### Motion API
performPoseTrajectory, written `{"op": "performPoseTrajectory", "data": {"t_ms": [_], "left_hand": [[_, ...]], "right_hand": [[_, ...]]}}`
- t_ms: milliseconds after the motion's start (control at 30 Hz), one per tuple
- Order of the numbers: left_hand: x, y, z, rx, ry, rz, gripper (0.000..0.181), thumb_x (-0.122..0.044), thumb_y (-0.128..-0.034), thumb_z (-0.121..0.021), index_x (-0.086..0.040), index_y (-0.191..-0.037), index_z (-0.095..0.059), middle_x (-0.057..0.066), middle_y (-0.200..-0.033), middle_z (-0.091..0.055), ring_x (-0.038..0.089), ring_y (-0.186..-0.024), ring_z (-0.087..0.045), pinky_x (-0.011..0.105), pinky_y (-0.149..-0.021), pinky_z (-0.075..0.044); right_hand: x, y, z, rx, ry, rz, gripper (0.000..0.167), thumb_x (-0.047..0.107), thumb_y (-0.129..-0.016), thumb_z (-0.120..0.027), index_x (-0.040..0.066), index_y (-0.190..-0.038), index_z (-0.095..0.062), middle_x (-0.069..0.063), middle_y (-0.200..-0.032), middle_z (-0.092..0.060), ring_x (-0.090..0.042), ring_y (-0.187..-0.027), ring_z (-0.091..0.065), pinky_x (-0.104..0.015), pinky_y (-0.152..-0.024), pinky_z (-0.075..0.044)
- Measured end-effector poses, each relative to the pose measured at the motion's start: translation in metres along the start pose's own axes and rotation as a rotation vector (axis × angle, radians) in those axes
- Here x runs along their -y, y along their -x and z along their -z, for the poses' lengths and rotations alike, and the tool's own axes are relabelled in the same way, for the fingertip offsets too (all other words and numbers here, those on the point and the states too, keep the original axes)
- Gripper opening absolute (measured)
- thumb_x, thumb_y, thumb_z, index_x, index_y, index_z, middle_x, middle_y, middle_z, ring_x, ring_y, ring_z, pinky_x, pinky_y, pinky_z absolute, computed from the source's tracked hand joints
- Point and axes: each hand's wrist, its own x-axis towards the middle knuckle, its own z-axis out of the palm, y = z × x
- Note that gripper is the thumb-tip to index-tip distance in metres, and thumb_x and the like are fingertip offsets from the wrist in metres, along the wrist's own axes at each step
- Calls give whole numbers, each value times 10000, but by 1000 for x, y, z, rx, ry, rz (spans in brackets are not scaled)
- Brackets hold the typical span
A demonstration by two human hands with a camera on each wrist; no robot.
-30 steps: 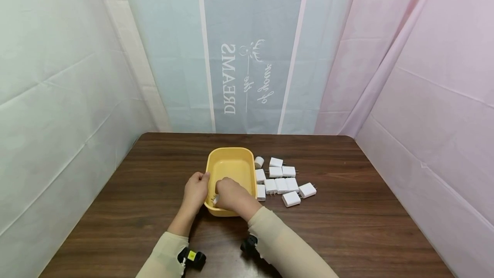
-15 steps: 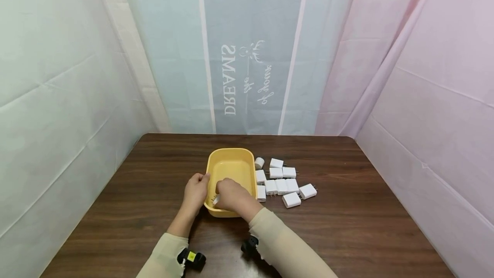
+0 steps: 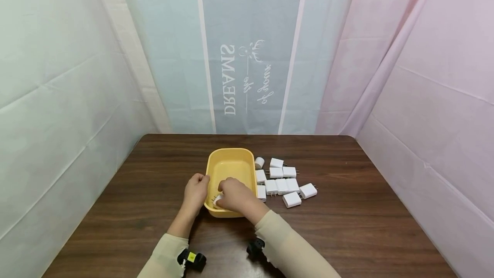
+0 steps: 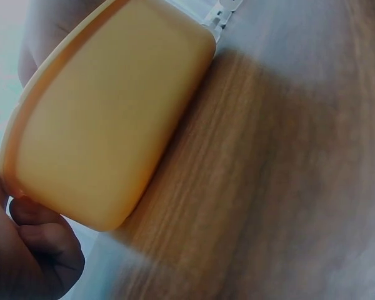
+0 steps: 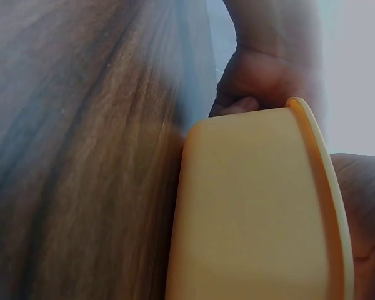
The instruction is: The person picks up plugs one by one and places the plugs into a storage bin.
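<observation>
A yellow plastic bin [image 3: 231,153] stands on the dark wooden table. My left hand [image 3: 196,190] grips its left rim; in the left wrist view curled fingers [image 4: 53,244] sit at the rim. My right hand [image 3: 236,195] is inside the bin's near left corner, fingers curled at a white plug-in charger [image 3: 217,200]. That charger's prongs point left, and the hand covers part of it. In both wrist views the bin's wall [image 4: 106,119] hides its inside. Just right of the bin lie several white chargers [image 3: 282,186], some touching it.
A rounded white charger [image 3: 259,162] lies beside the bin's far right side. Two chargers [image 3: 292,200] sit nearer and further right. Brown table top [image 3: 359,218] extends on both sides. Fabric curtains [image 3: 247,12] hang behind and along the sides.
My right hand and wrist have shifted slightly right, so more of the charger in the bin's corner shows. My left hand stays on the rim, and the bin has not visibly moved.
</observation>
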Motion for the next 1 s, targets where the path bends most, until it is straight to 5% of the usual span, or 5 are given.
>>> {"op": "performPoseTrajectory", "data": {"t_ms": [1000], "left_hand": [[0, 0, 0, -12, -16, -10, 288, -275, -1063, -502, -11, -991, -591, 129, -888, -591, 216, -767, -580, 303, -623, -488]], "right_hand": [[-9, 30, 32, -100, 43, 93, 338, 269, -875, -802, 68, -1135, -723, -22, -981, -641, -142, -847, -621, -316, -787, -548]]}}
